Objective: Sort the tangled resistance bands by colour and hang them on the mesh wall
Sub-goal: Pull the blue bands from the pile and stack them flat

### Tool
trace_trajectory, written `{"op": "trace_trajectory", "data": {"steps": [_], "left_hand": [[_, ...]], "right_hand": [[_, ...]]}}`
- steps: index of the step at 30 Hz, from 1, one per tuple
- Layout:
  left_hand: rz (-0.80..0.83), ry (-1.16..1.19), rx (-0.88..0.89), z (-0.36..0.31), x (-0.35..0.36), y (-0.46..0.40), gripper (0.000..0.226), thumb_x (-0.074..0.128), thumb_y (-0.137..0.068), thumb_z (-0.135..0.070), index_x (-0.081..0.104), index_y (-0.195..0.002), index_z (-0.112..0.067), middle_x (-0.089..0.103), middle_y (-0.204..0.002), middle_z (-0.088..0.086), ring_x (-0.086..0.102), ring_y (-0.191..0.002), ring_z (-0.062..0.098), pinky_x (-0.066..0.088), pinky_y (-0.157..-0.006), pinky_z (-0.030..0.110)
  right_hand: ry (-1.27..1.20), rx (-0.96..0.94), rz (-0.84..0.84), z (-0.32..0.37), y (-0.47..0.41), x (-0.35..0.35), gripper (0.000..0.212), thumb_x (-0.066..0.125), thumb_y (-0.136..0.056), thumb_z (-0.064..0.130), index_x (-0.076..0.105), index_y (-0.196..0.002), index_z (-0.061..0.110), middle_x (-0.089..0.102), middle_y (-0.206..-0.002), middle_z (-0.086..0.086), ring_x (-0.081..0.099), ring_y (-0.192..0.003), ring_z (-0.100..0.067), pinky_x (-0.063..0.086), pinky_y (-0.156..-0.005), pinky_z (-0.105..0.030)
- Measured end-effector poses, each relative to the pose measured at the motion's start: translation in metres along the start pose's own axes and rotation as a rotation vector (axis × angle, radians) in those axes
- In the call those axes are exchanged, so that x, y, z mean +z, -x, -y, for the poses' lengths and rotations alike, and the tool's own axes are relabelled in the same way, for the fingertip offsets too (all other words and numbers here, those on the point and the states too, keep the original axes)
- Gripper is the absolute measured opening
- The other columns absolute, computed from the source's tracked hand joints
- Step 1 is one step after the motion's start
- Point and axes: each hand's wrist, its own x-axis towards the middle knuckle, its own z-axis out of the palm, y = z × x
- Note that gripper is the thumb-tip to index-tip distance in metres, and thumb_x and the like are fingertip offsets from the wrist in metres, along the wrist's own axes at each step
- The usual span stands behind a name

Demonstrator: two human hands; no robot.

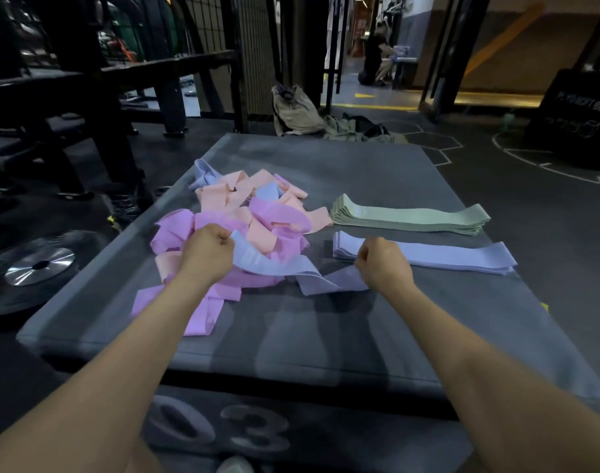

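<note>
On the grey bench (360,172) lie two sorted stacks, one green (411,218) and one blue (438,256), right of centre, and one tangled heap (244,220) left of centre. Both hands, left (208,250) and right (382,264), are fisted, gripping one blue band (285,268) stretched between them mid-frame.

The blue band (274,264), lower centre of the frame, is a flat woven-looking cloth strip with a matt surface. The tangled pile (244,213), centre left, consists of pink, peach and blue cloth of the same matt finish. The green stack (411,218) and blue stack (428,256), centre right, show smooth, dull fabric layers. The mat (360,319) has a grey, matt, faintly scuffed covering. The weight plate (41,262), at left, has a glossy metal hub.
</note>
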Motion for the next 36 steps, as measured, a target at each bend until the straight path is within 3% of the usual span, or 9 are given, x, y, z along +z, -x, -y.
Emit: {"op": "trace_trajectory", "data": {"steps": [3,11,15,18,21,25,28,32,36], "left_hand": [[0.013,0.002,0.017,-0.002,0.001,0.000,0.018,0.048,-0.092,-0.008,0.063,-0.102,-0.004,0.064,-0.114,0.017,0.055,-0.107,0.034,0.041,-0.086,0.031],[0.035,0.021,0.014,-0.008,0.004,0.003,0.023,0.047,-0.092,-0.007,0.061,-0.108,0.000,0.063,-0.114,0.015,0.055,-0.106,0.030,0.033,-0.076,0.022],[0.037,0.048,0.031,-0.020,0.005,0.008,0.025,0.047,-0.092,-0.010,0.061,-0.112,-0.003,0.062,-0.119,0.012,0.054,-0.111,0.029,0.037,-0.084,0.024],[0.041,0.149,0.064,-0.035,0.007,0.007,0.027,0.049,-0.091,-0.012,0.060,-0.115,-0.006,0.062,-0.119,0.011,0.057,-0.111,0.031,0.044,-0.099,0.038],[0.043,0.320,0.096,-0.058,0.014,0.006,0.023,0.051,-0.091,-0.010,0.060,-0.111,-0.005,0.063,-0.114,0.015,0.060,-0.103,0.033,0.047,-0.096,0.047],[0.064,0.487,0.106,-0.093,0.039,0.010,0.013,0.049,-0.091,-0.003,0.059,-0.089,-0.010,0.063,-0.094,0.010,0.060,-0.083,0.026,0.053,-0.086,0.044],[0.083,0.532,0.054,-0.116,0.067,0.010,0.020,0.052,-0.089,-0.005,0.060,-0.076,-0.017,0.064,-0.083,0.003,0.063,-0.088,0.028,0.054,-0.084,0.044],[0.063,0.444,0.025,-0.131,0.105,0.003,0.018,0.058,-0.085,-0.014,0.069,-0.099,-0.010,0.068,-0.107,0.007,0.062,-0.102,0.026,0.050,-0.093,0.042],[0.076,0.415,-0.003,-0.132,0.130,-0.010,0.013,0.060,-0.075,-0.021,0.069,-0.083,-0.014,0.070,-0.097,0.010,0.066,-0.096,0.031,0.053,-0.088,0.045]], "right_hand": [[0.033,0.076,0.014,-0.004,0.002,0.005,0.019,0.049,-0.085,0.005,0.059,-0.101,0.001,0.059,-0.111,-0.018,0.056,-0.101,-0.035,0.040,-0.070,-0.030],[0.023,0.262,0.056,-0.012,0.012,0.001,0.035,0.047,-0.093,0.018,0.043,-0.123,0.002,0.043,-0.132,-0.019,0.037,-0.126,-0.036,0.038,-0.098,-0.041],[-0.178,0.293,0.111,-0.018,0.006,-0.007,0.030,0.052,-0.090,0.016,0.056,-0.114,-0.003,0.059,-0.120,-0.019,0.055,-0.113,-0.033,0.043,-0.082,-0.030],[-0.330,0.256,0.119,-0.025,0.006,-0.024,0.024,0.055,-0.089,0.012,0.064,-0.105,-0.002,0.064,-0.099,-0.013,0.058,-0.093,-0.030,0.041,-0.074,-0.028],[-0.590,0.261,0.002,-0.045,0.007,-0.044,0.006,0.059,-0.085,0.007,0.062,-0.091,0.006,0.053,-0.074,-0.008,0.048,-0.074,-0.025,0.041,-0.060,-0.028],[-0.675,0.283,-0.253,-0.085,0.003,-0.063,0.004,0.063,-0.083,0.008,0.063,-0.087,0.006,0.058,-0.076,-0.008,0.052,-0.072,-0.023,0.047,-0.064,-0.028],[-0.671,0.306,-0.395,-0.116,0.000,-0.078,0.004,0.062,-0.085,0.007,0.064,-0.088,0.005,0.059,-0.077,-0.006,0.052,-0.072,-0.020,0.040,-0.048,-0.016],[-0.598,0.326,-0.505,-0.149,-0.008,-0.089,0.009,0.061,-0.087,0.009,0.063,-0.095,0.005,0.060,-0.085,-0.003,0.053,-0.080,-0.017,0.035,-0.067,-0.022],[-0.575,0.301,-0.547,-0.168,-0.023,-0.090,0.007,0.059,-0.088,0.009,0.062,-0.093,0.004,0.058,-0.083,-0.001,0.051,-0.079,-0.017,0.030,-0.063,-0.017]]}}
